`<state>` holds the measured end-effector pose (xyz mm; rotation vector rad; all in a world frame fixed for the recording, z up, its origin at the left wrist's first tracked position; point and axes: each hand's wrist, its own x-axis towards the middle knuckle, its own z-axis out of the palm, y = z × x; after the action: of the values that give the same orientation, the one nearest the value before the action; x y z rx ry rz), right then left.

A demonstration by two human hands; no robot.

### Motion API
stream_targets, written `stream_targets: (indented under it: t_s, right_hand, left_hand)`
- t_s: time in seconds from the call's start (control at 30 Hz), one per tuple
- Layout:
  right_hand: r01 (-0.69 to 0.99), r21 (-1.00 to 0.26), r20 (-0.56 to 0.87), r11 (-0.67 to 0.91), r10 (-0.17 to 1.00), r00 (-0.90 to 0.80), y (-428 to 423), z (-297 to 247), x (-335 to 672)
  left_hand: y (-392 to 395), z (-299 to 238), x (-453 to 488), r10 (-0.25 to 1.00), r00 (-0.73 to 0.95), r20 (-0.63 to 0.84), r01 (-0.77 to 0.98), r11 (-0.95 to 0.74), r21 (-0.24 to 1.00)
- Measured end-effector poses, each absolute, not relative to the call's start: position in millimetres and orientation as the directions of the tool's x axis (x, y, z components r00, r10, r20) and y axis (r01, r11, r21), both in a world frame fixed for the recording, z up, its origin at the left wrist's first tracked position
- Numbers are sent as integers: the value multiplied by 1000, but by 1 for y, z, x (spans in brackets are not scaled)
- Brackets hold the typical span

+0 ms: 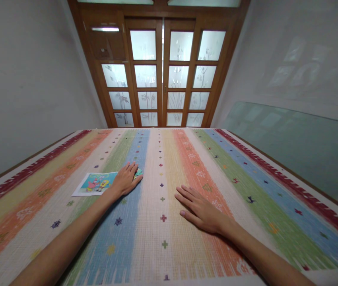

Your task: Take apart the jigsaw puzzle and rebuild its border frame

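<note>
My left hand (126,178) rests palm down on the striped cloth, its fingers stretched forward and the thumb out to the right. It partly covers some small teal-green pieces (138,173) that show beside its fingers; their exact kind is hard to make out. Just left of that hand lies a picture sheet (90,184) with a pink and a yellow cartoon figure on a teal background. The hand hides the sheet's right edge in part. My right hand (200,208) lies flat on the yellow and orange stripes, fingers spread, with nothing visible in it.
The striped cloth (154,238) covers a wide table. A pale green panel (294,139) leans along the right wall. Beyond the far table edge stands a wooden door (163,75) with frosted panes. White walls flank both sides.
</note>
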<state>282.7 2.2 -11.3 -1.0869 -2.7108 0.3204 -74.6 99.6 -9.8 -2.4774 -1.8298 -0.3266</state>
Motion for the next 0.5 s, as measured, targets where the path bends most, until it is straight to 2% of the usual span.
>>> stream_targets:
  t_s: [0.17, 0.37, 0.5]
  right_hand:
    - [646, -277, 122, 712, 693, -711, 2, -12, 283]
    - [636, -286, 148, 716, 689, -709, 3, -16, 283]
    - [639, -300, 144, 708, 696, -703, 3, -16, 284]
  left_hand:
    - [102, -12, -71, 969, 238, 67, 958, -245, 148]
    - [98, -8, -63, 977, 204, 56, 964, -211, 160]
    - [93, -8, -48, 969, 239, 61, 953, -246, 177]
